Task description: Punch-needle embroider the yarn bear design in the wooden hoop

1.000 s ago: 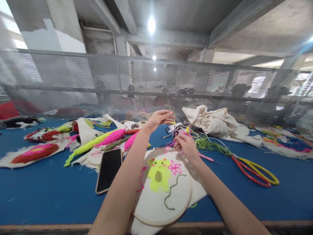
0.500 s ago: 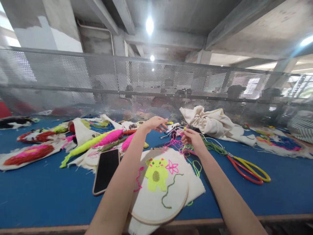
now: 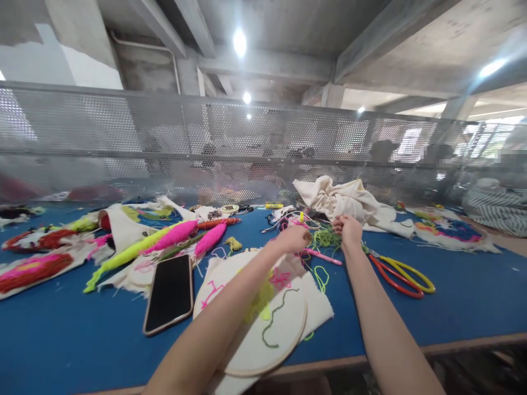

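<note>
An embroidery hoop with white cloth lies at the table's front, partly under my left forearm. A yellow-green figure, a pink flower and a dark green wavy line show on it. Beyond the hoop, my left hand is closed with fingers curled, beside tangled pink yarn. To its right, my right hand is pinched at the edge of a green yarn tangle. Whatever is between the fingers of either hand is too small to make out. Between the hands lies a pink stick-like tool.
Scissors with red and yellow handles lie right of my right forearm. A phone is left of the hoop. Pink yarn bundles and yarn-worked cloths lie left; crumpled cream cloth sits behind. A perforated metal screen borders the table.
My left hand has moved right and lower, its spread fingers now curled. My right hand has shifted right, away from the pink yarn to the green tangle. The view has turned slightly right.
</note>
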Action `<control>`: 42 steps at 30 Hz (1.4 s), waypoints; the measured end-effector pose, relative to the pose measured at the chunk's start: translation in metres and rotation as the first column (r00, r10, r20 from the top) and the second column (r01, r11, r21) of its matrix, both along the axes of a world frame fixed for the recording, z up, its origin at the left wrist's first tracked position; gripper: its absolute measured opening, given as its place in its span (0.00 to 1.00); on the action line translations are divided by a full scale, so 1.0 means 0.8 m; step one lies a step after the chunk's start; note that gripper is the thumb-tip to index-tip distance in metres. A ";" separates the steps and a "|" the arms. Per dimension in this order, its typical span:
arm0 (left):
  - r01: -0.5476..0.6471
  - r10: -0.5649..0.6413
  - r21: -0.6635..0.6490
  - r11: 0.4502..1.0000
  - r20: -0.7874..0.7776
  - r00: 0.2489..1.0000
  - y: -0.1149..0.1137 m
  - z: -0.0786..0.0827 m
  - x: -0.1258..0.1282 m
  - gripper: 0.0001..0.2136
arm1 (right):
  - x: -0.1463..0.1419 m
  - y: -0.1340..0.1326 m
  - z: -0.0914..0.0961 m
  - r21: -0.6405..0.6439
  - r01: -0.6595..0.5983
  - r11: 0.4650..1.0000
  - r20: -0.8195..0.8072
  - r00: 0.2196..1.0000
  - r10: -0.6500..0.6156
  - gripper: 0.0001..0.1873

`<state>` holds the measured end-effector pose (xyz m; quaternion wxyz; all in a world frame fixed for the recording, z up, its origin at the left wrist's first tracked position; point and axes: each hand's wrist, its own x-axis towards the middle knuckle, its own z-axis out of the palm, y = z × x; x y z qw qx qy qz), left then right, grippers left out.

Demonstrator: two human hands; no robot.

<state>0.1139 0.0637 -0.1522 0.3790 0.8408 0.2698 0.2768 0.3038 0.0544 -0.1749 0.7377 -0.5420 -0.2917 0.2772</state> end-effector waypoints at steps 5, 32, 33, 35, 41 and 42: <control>0.159 -0.028 0.374 0.913 -0.333 0.942 -0.052 -0.061 0.042 0.15 | 0.004 0.001 0.000 0.043 0.056 0.998 -0.015 0.998 -0.055 0.04; -0.081 0.369 -0.656 0.750 0.314 0.875 0.070 0.070 -0.158 0.11 | -0.028 -0.001 0.010 0.086 -0.203 0.975 0.089 0.977 0.196 0.11; -0.079 0.434 -0.668 0.739 0.383 0.816 0.074 0.073 -0.168 0.08 | -0.038 0.001 0.008 0.066 -0.219 0.974 0.134 0.969 0.208 0.11; -0.077 0.522 -0.684 0.725 0.474 0.709 0.078 0.076 -0.178 0.09 | -0.058 0.002 0.006 0.028 -0.247 0.968 0.237 0.943 0.234 0.11; -0.017 0.587 -0.693 0.721 0.598 0.546 0.072 0.079 -0.153 0.08 | -0.091 -0.007 0.002 -0.034 -0.242 0.970 0.620 0.756 0.210 0.07; -0.006 0.593 -0.692 0.721 0.612 0.523 0.071 0.080 -0.148 0.08 | -0.092 -0.008 0.001 -0.039 -0.229 0.973 0.671 0.715 0.196 0.07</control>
